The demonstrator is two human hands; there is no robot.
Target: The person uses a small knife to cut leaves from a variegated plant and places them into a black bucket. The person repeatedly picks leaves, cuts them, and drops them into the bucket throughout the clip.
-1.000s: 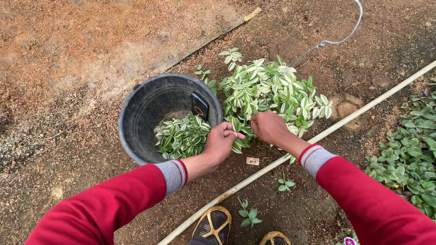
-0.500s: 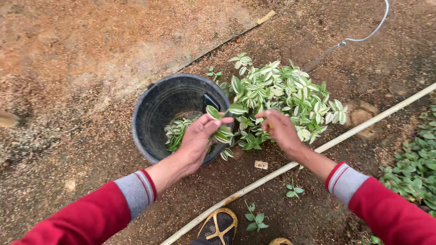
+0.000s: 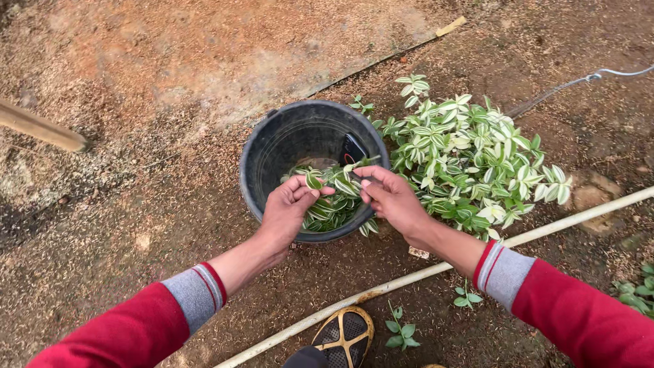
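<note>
Over dirt ground [image 3: 170,82], both hands (left hand [image 3: 289,211], right hand [image 3: 392,201]) pinch a cutting [image 3: 340,178].

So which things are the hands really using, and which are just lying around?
In use:
left hand
right hand
green-and-white leafy cutting
round black plastic bucket
leafy green-and-white plant clump

Just lying about:
long white pipe
brown wooden pole
thin grey wire

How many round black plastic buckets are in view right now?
1. The round black plastic bucket stands on the soil left of the variegated green-and-white plant, under the left hand and right hand. None seems hidden.
</note>
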